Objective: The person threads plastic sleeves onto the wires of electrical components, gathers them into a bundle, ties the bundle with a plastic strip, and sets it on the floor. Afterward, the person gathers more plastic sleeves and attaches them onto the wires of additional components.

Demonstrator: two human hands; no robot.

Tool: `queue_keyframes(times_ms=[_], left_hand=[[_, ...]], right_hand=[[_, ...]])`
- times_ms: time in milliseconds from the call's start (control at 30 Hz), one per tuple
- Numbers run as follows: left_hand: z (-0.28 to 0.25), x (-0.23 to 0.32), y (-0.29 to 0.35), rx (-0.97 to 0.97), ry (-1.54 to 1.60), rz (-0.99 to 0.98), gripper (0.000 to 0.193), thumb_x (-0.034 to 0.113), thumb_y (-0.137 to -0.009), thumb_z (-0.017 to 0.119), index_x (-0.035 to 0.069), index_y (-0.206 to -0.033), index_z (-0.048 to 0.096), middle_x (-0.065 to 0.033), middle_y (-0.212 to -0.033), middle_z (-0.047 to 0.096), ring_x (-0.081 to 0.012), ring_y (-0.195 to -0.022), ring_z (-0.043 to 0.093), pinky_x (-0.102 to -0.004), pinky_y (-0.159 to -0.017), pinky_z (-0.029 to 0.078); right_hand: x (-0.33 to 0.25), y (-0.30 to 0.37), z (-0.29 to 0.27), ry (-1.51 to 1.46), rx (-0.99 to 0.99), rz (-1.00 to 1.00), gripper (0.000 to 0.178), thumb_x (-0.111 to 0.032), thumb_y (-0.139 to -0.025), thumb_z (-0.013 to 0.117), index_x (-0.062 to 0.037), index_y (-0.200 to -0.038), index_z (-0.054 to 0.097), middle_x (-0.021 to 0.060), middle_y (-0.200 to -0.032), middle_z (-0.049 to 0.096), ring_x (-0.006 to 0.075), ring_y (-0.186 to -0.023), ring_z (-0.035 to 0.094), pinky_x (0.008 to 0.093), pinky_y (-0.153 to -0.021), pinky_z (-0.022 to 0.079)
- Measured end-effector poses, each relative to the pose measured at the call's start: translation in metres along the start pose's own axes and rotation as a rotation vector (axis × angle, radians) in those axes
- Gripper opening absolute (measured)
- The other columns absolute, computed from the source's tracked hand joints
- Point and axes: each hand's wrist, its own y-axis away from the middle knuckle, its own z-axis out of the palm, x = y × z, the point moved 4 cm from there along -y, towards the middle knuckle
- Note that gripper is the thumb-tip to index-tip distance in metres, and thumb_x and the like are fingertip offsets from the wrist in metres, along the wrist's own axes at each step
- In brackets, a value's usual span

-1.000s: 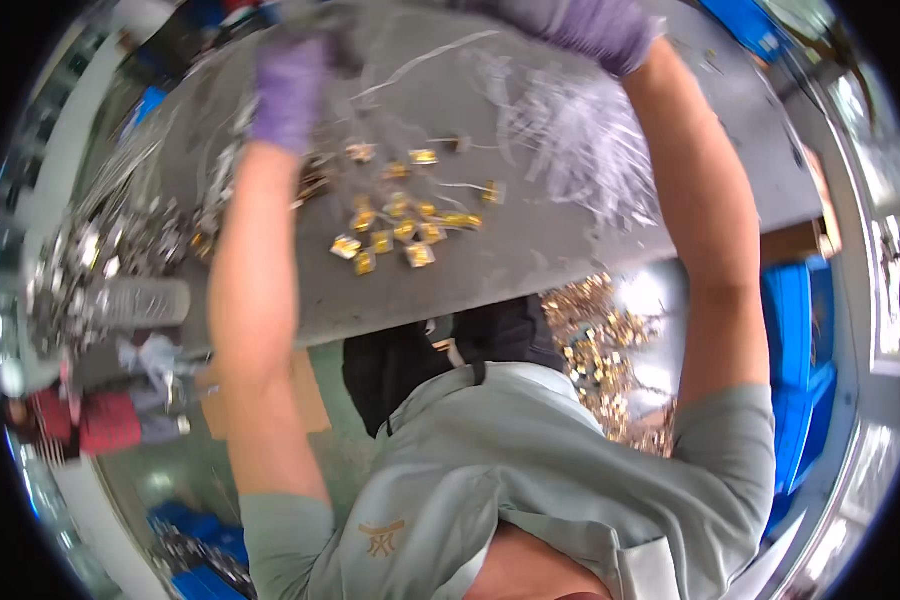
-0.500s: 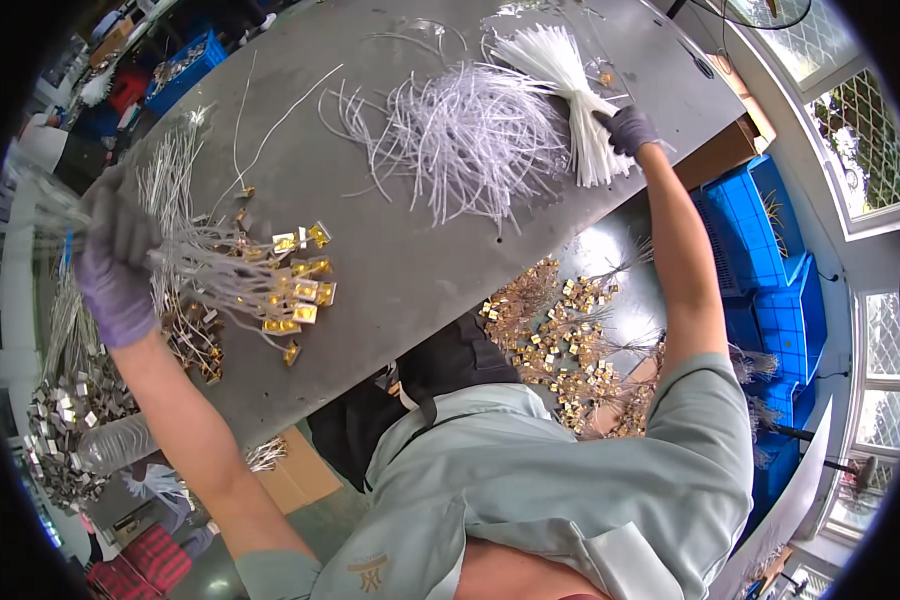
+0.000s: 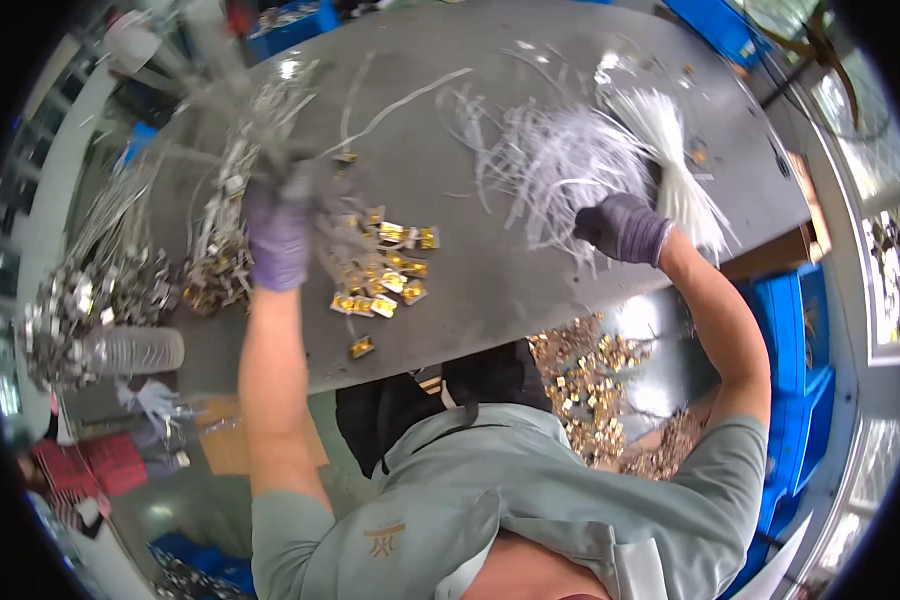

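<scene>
My left hand (image 3: 278, 235), in a purple-grey glove, is over the left of the table, smeared by motion. Its fingers look closed around a bundle of thin strands (image 3: 195, 75), whose long ends trail blurred toward the upper left. Beside it, gold-and-white tabs (image 3: 395, 270) on thin wires lie on the table. My right hand (image 3: 625, 228), gloved too, has curled fingers at the near edge of a loose pile of clear plastic strands (image 3: 570, 150). Whatever is in those fingers is hidden. Just right of them lies a tight bundle of white strands (image 3: 675, 165), pinched at its middle.
A heap of silver-tipped wires (image 3: 90, 290) and a clear plastic bottle (image 3: 140, 350) are at the table's left edge. Many gold-tipped pieces (image 3: 595, 385) are below the table's near edge. Blue crates (image 3: 785, 400) stand at the right, beside a window.
My left hand has moved right across the wires, with blurred strands trailing. My right hand has left the white bundle and moved left to the clear pile, fingers now curled. The view has shifted.
</scene>
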Motion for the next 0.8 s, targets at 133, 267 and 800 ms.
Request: queue_keyframes(times_ms=[133,267,800], left_hand=[[0.042,0.035,-0.002,-0.319,-0.161,0.012,0.025,0.027,-0.086,0.061,0.004,-0.097,0.063,-0.0042,-0.076,0.06,-0.0114,-0.069,0.057,-0.0276,-0.063,0.045],[0.053,0.032,0.002,-0.414,-0.053,-0.158,0.016,0.015,-0.08,0.06,0.0,-0.083,0.062,-0.0082,-0.07,0.061,-0.0151,-0.056,0.057,-0.0291,-0.053,0.047],[0.078,-0.032,-0.006,-0.354,-0.357,0.627,0.033,0.019,-0.087,0.06,0.001,-0.114,0.055,-0.006,-0.088,0.065,-0.0204,-0.075,0.063,-0.0319,-0.072,0.053]], right_hand=[[-0.044,-0.079,-0.077,0.046,0.372,0.011,0.02,-0.024,-0.087,0.055,-0.0108,-0.1,0.064,0.0169,-0.082,0.064,0.0364,-0.076,0.061,0.0426,-0.065,0.05],[-0.134,-0.156,-0.126,-0.144,0.488,-0.296,0.022,-0.02,-0.083,0.057,-0.0057,-0.099,0.062,0.0183,-0.086,0.064,0.0374,-0.081,0.061,0.0424,-0.067,0.05],[-0.239,-0.005,-0.195,0.609,0.612,-0.803,0.026,-0.016,-0.071,0.062,-0.0099,-0.097,0.064,0.004,-0.1,0.064,0.0223,-0.087,0.062,0.0355,-0.072,0.05]])
